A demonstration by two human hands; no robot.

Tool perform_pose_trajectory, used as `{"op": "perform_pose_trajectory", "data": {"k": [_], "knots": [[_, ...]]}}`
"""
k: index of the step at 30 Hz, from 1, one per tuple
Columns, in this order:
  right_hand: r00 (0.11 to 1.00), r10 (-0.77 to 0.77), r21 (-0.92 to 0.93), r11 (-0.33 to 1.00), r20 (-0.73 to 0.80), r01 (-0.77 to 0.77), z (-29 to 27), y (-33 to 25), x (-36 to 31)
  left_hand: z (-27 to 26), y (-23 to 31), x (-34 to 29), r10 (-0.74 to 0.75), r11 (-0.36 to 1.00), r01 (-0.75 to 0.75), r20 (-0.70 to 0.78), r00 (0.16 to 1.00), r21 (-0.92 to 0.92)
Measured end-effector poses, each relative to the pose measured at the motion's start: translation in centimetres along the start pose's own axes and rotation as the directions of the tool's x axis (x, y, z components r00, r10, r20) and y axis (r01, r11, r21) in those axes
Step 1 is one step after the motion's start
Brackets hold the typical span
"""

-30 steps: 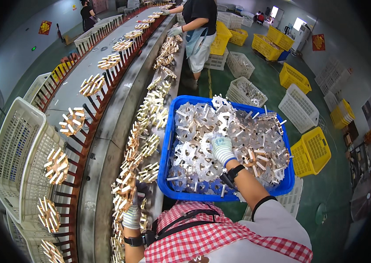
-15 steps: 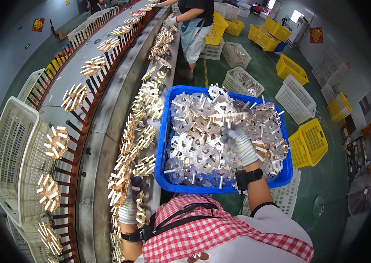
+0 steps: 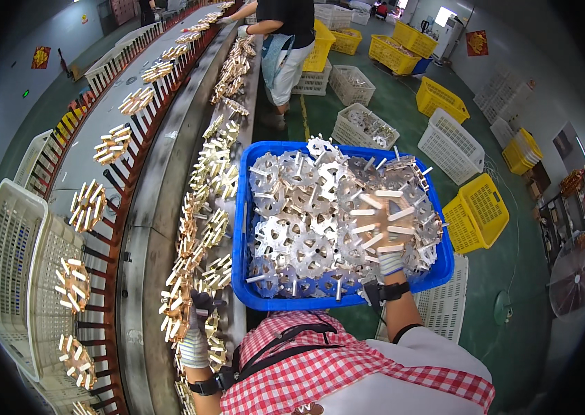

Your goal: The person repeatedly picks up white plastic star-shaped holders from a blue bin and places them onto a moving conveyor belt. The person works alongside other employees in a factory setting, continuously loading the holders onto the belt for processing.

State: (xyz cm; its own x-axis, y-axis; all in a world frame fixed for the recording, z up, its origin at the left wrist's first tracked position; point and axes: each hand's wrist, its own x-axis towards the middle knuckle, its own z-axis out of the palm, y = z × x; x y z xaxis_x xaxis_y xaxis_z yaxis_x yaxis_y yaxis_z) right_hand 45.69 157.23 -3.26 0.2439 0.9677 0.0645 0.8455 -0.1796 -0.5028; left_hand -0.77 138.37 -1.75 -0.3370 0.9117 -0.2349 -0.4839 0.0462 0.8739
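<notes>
My right hand, in a striped glove, is closed on the near edge of a copper-coloured disc with pale metal bars. It holds the disc face up over the blue tub, which is heaped with silvery toothed metal plates bearing short pins. At the left, my left hand, gloved with dark fingertips, is closed at the side of another copper-coloured barred disc. That disc lies along a ledge covered in similar copper and brass-coloured pieces. The disc partly hides the left fingers.
A curved conveyor with dark rods carries spaced barred discs. White crates stand beyond it. A co-worker stands farther up the ledge. Yellow crates, white crates and a fan are at the right.
My right hand has drawn back toward me, and the disc in it has turned from edge-on to showing its barred face. My left hand stays beside the ledge pieces. The whole view has shifted slightly.
</notes>
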Motion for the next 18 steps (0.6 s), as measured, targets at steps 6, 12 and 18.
{"op": "perform_pose_trajectory", "data": {"k": [6, 12, 18], "knots": [[0.999, -0.002, -0.334, 0.942, -0.046, -0.014, 0.6, 5.4, 5.6, -1.5, -4.0, 5.2, 0.032, 0.995, -0.037, 0.048, 0.998, 0.093], [0.998, 0.06, -0.385, 0.92, -0.025, -0.065, 2.2, 9.0, 5.9, 5.2, -1.2, 6.4, -0.044, 0.995, 0.042, 0.014, 0.999, 0.092], [0.998, 0.067, -0.392, 0.917, -0.023, -0.07, 2.8, 9.4, 6.5, 5.9, -2.0, 8.0, -0.018, 0.977, 0.009, 0.042, 0.999, 0.215]]}}
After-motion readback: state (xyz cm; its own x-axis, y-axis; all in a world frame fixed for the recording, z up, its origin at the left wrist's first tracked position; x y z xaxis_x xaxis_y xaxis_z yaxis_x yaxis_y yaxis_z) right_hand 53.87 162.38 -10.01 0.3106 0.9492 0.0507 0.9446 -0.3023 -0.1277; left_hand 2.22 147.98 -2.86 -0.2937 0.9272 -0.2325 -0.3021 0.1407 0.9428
